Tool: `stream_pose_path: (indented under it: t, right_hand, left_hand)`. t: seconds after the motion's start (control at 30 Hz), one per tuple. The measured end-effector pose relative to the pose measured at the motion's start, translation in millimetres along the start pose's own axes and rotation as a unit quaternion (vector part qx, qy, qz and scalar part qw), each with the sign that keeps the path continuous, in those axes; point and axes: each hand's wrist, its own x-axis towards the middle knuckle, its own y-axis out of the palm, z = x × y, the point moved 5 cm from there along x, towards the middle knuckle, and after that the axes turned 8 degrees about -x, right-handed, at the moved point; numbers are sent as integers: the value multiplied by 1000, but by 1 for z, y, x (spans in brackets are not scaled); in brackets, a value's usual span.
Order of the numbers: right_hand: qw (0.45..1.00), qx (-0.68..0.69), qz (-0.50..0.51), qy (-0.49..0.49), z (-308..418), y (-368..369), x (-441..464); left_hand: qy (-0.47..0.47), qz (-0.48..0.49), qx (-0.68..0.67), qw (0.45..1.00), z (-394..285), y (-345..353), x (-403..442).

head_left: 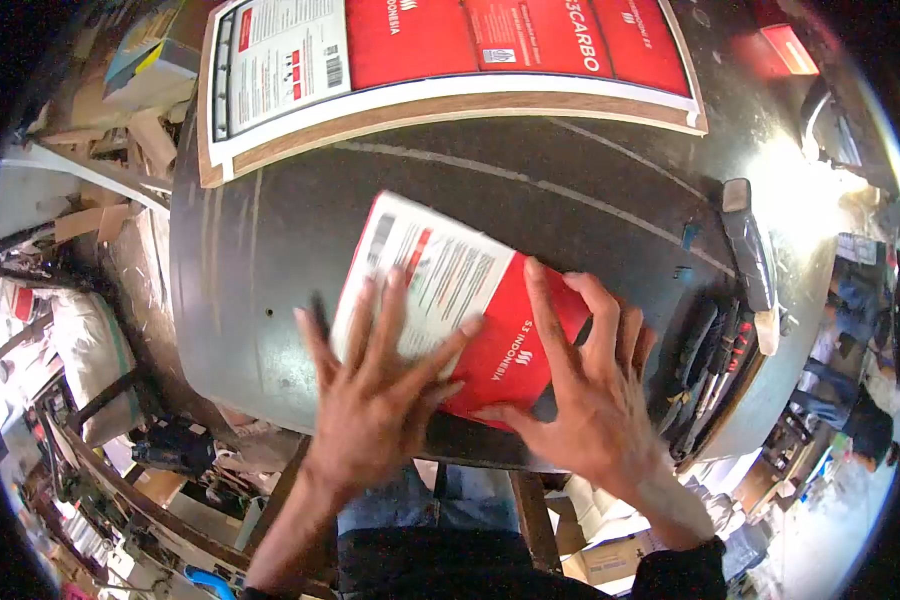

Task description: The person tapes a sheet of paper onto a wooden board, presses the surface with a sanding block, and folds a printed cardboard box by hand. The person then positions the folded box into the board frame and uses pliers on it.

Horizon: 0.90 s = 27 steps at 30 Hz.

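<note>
A red-and-white printed carton box [495, 340], marked "S3 INDONESIA", lies at a slant on the dark tabletop near its front edge. My left hand [375, 400] rests over the white, text-covered end, its fingers spread out flat. My right hand [595, 385] spans the red end, with the thumb at the near edge and the index finger at the far edge; its other fingers curl past the right side. The underside of the box and part of its near edge are hidden.
Across the back of the dark table [270, 340] lies a wood-edged board [450, 110] with red and white printed sheets. A cutter-like tool [748, 245] and several hand tools [715, 370] lie at the right edge. A white sack [90, 345] is on the left.
</note>
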Motion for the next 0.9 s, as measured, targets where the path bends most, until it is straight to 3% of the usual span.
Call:
stream_pose_path:
  t: [0.17, 0.23, 0.57, 0.9]
  right_hand:
    - [990, 11, -106, 94, 24, 14, -3]
    - [991, 9, -96, 95, 28, 16, -1]
    - [987, 43, -135, 77, 22, 17, 1]
    - [960, 82, -251, 93, 15, 3, 7]
  left_hand:
    - [-84, -132, 30, 987, 23, -22, -12]
    - [-187, -165, -42, 968, 31, -18, -22]
    - [-169, -127, -54, 976, 43, -15, -27]
    - [-172, -124, -61, 975, 41, -16, -26]
